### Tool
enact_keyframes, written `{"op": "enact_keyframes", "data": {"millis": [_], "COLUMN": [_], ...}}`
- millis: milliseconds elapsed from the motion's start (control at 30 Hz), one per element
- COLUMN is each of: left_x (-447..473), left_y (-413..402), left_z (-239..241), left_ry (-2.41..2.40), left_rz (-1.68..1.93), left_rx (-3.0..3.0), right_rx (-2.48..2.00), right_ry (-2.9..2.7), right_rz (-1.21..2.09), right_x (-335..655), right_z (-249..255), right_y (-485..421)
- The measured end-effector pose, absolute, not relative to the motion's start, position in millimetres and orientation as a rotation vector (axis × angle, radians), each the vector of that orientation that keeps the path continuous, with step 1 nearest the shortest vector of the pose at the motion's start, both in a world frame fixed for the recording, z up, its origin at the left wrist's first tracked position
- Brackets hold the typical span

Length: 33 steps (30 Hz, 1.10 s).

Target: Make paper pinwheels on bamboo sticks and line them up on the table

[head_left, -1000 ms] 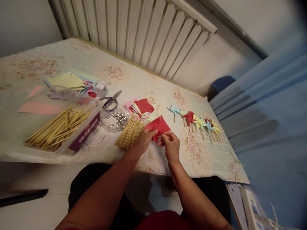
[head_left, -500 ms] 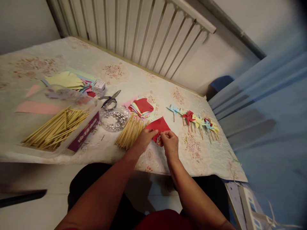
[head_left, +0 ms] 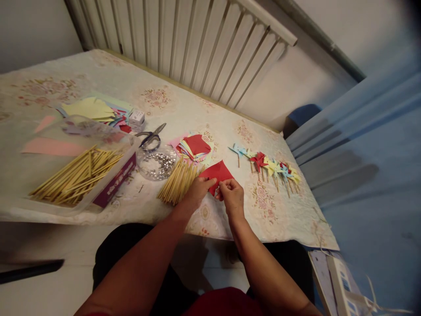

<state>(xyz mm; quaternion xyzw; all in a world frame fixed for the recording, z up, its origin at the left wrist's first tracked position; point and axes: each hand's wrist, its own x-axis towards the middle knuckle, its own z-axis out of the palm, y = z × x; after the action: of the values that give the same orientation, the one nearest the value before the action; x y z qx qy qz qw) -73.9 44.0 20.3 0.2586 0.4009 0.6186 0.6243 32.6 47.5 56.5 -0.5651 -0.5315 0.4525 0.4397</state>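
Observation:
Between my hands, just above the table's front part, is a square of red paper. My left hand pinches its left side, thumb on top. At its lower right edge, the fingers of my right hand are closed on the paper; they cover that corner. A bundle of thin wooden sticks lies beside my left hand. Behind the red square rests a stack of coloured paper squares with red on top. To the right lies a row of small paper pinwheels on sticks.
A clear plastic box with many sticks stands at the left. Near it are a round tub of shiny metal pins, scissors, a small white box and coloured paper sheets. A radiator runs behind the table.
Almost nothing differs. Both hands keep their hold on the red paper, and my right hand has shifted very slightly left.

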Motion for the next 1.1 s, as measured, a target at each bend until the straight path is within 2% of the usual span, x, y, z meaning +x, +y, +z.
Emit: {"op": "enact_keyframes", "data": {"millis": [900, 1000, 1100], "left_x": [-74, -74, -76], "left_y": [45, 44, 44], "left_z": [12, 17, 22], "left_ry": [0.967, 0.974, 0.982], "left_rz": [1.380, 1.383, 1.391], "left_rx": [0.601, 0.579, 0.559], "right_rx": [-1.428, -1.466, -1.499], "right_ry": [-1.425, -1.446, -1.456], "right_rz": [1.176, 1.075, 0.782], "right_x": [37, 42, 54], "right_z": [56, 58, 66], "right_y": [53, 52, 57]}}
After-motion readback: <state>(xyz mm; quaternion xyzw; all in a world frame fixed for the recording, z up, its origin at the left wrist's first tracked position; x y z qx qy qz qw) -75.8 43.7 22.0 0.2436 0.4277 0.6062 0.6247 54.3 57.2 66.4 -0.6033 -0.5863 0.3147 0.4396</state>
